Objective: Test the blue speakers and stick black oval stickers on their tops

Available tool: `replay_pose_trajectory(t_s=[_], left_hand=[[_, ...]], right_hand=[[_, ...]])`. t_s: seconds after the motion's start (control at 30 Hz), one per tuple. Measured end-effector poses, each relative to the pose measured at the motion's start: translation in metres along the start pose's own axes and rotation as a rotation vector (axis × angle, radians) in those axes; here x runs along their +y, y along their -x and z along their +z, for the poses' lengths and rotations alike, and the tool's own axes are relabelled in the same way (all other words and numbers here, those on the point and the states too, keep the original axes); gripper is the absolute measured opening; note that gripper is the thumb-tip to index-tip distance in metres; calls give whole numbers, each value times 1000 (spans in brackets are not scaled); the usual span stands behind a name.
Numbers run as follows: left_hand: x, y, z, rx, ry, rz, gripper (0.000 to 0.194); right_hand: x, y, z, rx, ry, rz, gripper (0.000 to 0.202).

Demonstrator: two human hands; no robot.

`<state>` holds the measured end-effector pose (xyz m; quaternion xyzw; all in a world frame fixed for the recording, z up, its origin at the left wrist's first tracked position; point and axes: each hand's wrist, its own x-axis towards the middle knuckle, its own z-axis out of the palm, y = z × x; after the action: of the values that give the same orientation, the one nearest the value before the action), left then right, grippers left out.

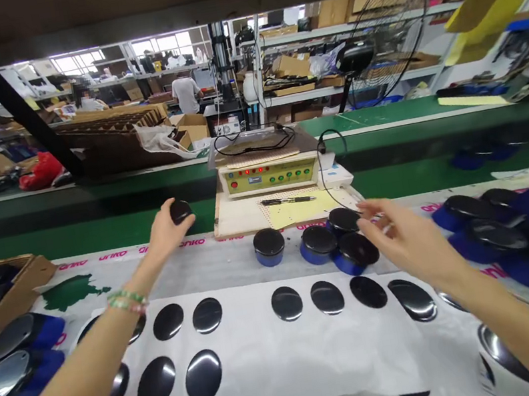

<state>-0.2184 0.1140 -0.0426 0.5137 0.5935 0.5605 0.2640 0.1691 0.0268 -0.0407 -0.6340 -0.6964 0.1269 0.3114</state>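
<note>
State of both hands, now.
Left hand: closed, holding a dark round piece.
Right hand: partly open, beside a black-topped blue tin; contact can't be told.

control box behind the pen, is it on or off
On, it seems: red lights glow on the front of the control box.

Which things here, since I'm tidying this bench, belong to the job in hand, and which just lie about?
Likely the job's:
black piece in the left hand
blue-sided, black-topped pieces beside the right hand
black discs across the white sheet

Probably just lying about:
pen
yellow paper
red bundle
</note>
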Motion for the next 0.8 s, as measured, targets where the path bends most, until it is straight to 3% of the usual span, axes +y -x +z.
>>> replay_pose_trajectory(t_s=[0.07, 0.17, 0.27, 0.37, 0.53, 0.63, 0.7, 0.8], left_hand=[[-12, -29, -1, 42, -81, 32, 32], [-24, -47, 4, 56, -197, 80, 26], [-23, -47, 10, 70, -296, 139, 26], [-7, -34, 17, 42, -391, 239, 32], [38, 30, 44, -198, -442, 472, 28], [63, 85, 65, -433, -406, 581, 49], [73, 118, 74, -666, -342, 572, 82], [73, 149, 76, -862, -232, 412, 94]], right_hand=[[8, -28, -9, -132, 45, -63, 48], [14, -63, -9, -373, 60, -144, 47], [16, -80, -4, -478, 61, -153, 37], [18, -80, -9, -462, 30, -117, 34], [4, -55, -34, -297, -127, -59, 45], [-22, -27, -34, -360, -386, -99, 43], [-40, -7, -25, -467, -565, -180, 39], [-56, 17, -6, -537, -601, -267, 34]])
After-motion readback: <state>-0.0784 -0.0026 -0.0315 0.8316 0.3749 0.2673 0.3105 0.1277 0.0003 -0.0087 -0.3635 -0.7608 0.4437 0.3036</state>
